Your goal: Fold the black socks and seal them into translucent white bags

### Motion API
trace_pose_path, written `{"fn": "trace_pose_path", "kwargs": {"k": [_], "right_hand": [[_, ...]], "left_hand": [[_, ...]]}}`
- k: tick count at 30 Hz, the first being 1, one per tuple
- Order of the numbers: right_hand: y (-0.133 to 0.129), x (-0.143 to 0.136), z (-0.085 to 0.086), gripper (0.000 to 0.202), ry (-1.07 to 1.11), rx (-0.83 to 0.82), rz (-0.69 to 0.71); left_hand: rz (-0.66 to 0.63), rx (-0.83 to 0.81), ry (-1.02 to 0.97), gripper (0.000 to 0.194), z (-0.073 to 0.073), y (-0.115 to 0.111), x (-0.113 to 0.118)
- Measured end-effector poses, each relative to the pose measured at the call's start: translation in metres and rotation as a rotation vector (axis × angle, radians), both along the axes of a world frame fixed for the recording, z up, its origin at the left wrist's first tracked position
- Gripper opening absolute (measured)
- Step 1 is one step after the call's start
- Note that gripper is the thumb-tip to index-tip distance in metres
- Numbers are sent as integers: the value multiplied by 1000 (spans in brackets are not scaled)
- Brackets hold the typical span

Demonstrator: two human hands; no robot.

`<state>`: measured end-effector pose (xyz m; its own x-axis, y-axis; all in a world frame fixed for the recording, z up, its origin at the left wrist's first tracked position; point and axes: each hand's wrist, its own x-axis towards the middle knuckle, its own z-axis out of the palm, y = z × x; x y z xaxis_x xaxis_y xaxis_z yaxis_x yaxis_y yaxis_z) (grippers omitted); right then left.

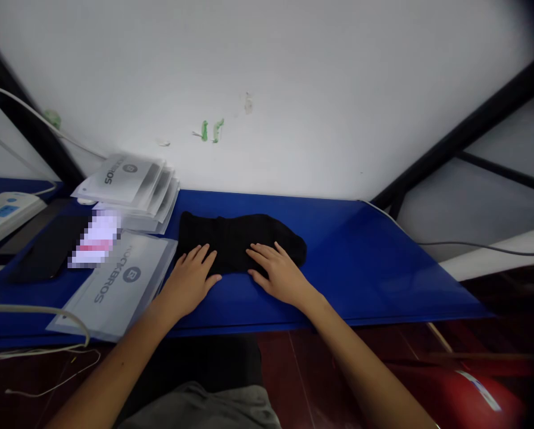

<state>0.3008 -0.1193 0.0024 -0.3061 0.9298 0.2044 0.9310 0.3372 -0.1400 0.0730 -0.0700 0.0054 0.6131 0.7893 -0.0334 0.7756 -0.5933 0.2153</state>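
A long black cloth item [235, 235] lies flattened across the blue table, its exact kind unclear. My left hand [190, 283] rests with fingers spread on its left end. On its right part lies my right hand [278, 271], palm down with the fingers apart. Neither hand grips anything. Close by my left forearm is a frosted plastic bag [119, 283] printed ROCKBROS.
A stack of similar ROCKBROS bags [133, 185] stands at the back left against the white wall [293, 107]. A dark phone [47, 250], a white device [8, 214] and cables are on the left. Black frame bars [449, 137] rise at the right.
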Motion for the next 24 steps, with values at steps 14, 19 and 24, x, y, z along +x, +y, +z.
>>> {"fn": "trace_pose_path", "kwargs": {"k": [14, 19, 24], "right_hand": [[13, -13, 3, 38, -232, 32, -66], [8, 6, 0, 42, -256, 98, -4], [-1, 26, -7, 48, -163, 131, 32]], "left_hand": [[67, 218, 62, 38, 9, -11, 37], [93, 233, 130, 43, 12, -7, 24], [90, 206, 79, 38, 14, -8, 2]]}}
